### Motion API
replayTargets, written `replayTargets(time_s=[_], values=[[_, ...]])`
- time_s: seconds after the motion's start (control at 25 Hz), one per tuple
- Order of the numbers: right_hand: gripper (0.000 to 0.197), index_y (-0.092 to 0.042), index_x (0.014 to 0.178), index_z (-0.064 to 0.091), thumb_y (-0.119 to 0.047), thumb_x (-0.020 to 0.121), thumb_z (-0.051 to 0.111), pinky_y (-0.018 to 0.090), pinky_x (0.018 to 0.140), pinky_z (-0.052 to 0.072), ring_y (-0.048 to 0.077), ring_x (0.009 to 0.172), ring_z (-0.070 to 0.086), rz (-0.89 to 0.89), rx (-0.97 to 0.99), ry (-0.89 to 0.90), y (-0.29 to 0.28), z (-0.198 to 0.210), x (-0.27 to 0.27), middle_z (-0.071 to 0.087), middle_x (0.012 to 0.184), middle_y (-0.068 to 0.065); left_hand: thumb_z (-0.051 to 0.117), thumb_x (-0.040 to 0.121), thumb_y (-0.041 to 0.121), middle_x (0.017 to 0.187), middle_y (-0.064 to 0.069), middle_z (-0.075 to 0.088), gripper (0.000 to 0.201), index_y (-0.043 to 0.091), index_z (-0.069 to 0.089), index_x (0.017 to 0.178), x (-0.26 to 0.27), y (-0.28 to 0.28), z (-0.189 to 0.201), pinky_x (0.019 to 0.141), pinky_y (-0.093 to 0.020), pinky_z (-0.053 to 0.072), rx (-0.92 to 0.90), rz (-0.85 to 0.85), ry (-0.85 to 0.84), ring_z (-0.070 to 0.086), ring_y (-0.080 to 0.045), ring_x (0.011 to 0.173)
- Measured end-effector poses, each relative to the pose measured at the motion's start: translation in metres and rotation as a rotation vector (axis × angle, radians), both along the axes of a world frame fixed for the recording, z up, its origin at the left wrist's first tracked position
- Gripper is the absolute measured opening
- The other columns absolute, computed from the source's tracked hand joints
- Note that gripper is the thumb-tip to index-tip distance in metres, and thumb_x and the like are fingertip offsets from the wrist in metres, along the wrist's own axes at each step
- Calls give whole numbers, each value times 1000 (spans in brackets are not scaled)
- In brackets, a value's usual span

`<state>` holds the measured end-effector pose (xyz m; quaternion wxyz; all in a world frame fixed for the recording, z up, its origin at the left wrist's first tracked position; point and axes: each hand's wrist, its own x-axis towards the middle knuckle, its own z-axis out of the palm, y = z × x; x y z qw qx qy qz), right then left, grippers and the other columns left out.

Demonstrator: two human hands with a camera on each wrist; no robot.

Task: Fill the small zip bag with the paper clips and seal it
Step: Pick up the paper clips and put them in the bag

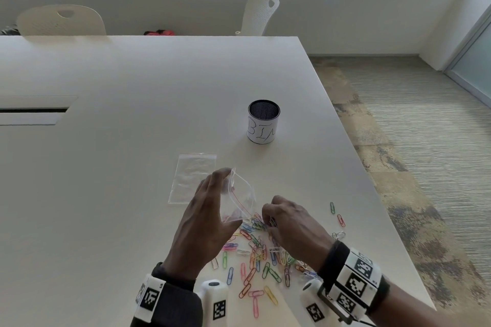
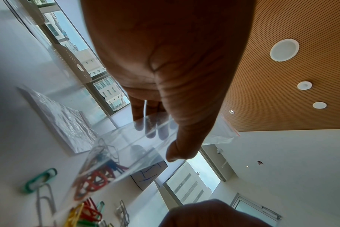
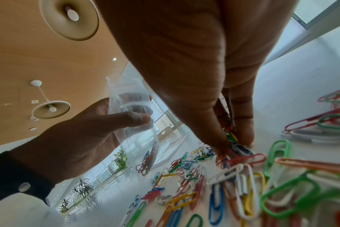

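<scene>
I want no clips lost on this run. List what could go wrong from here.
1. The left hand holds the small zip bag only near its mouth; the clips already inside weigh down the bottom, so it may sag shut before the next load.
2. The right hand pinches several paper clips at once; some could drop short of the opening.
3. Stray clips lie towards the table edge and could be swept off.

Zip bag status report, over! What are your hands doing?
Left hand holds zip bag open, few clips inside. Right hand pinching paper clips from pile. Nothing in the way.
</scene>
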<state>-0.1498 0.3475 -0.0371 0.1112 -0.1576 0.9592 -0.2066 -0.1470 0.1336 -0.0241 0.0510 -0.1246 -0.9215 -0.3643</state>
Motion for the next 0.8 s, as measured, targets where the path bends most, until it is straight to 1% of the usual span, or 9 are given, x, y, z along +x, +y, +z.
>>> replayTargets(time_s=[0.08, 0.16, 0.24, 0.32, 0.4, 0.48, 0.52, 0.68, 0.8], values=[[16, -13, 99, 71, -10, 104, 56, 26, 82, 61, 14, 87, 66, -2, 8, -2, 1, -2, -2, 64, 103, 0, 96, 73, 32, 123, 17, 55, 90, 35, 40, 144, 0, -1, 0, 87, -5, 37, -2, 0, 1, 54, -2, 116], [15, -12, 96, 73, -6, 101, 60, 19, 76, 58, 12, 85, 66, -14, -3, -13, 4, 0, -6, 68, 101, 1, 96, 74, 31, 122, 18, 55, 90, 35, 39, 144, 0, -1, -1, 87, -4, 37, -6, 2, 3, 52, -2, 116], [12, -11, 94, 77, -4, 96, 68, 13, 70, 55, 11, 83, 68, -58, -56, -60, 9, 4, -12, 72, 98, 1, 96, 74, 30, 123, 19, 54, 90, 35, 39, 144, 1, -2, -1, 88, -5, 37, -7, 2, 0, 52, -1, 116], [7, -12, 90, 78, -5, 92, 75, 16, 71, 60, 12, 83, 72, -112, -137, -138, 18, 9, -18, 75, 94, -2, 95, 74, 32, 126, 18, 54, 91, 34, 39, 145, 2, -3, -2, 91, -10, 39, -12, 0, -9, 51, -2, 118], [9, -15, 86, 77, -7, 89, 79, 25, 76, 65, 12, 82, 75, -156, -218, -201, 26, 17, -22, 76, 87, -3, 95, 74, 31, 127, 18, 54, 91, 34, 39, 146, 4, -2, -2, 94, -16, 42, -11, -1, -19, 51, -2, 120], [11, -16, 84, 77, -7, 87, 82, 31, 78, 66, 14, 79, 77, -199, -327, -238, 32, 31, -23, 78, 81, 1, 94, 75, 28, 126, 18, 54, 91, 33, 38, 147, 4, 0, -2, 95, -18, 43, -11, -1, -25, 50, -1, 120], [9, -15, 85, 78, -7, 87, 83, 32, 79, 66, 15, 79, 78, -212, -399, -252, 33, 41, -23, 79, 81, 4, 93, 75, 27, 127, 18, 54, 91, 33, 38, 147, 4, 1, -1, 95, -17, 42, -14, -2, -26, 49, -1, 120], [9, -10, 90, 79, -7, 84, 85, 25, 79, 63, 18, 81, 79, -197, -663, -237, 24, 88, -15, 81, 85, 8, 93, 75, 24, 129, 16, 55, 91, 33, 38, 148, 3, 3, -3, 95, -16, 40, -18, -7, -33, 51, -2, 122], [9, -10, 89, 80, -6, 84, 85, 22, 74, 61, 16, 76, 78, -168, -750, -196, 7, 110, -9, 81, 82, 8, 93, 74, 24, 129, 20, 52, 92, 34, 37, 146, 3, 4, -4, 90, -10, 38, -21, -16, -18, 50, -1, 120]])
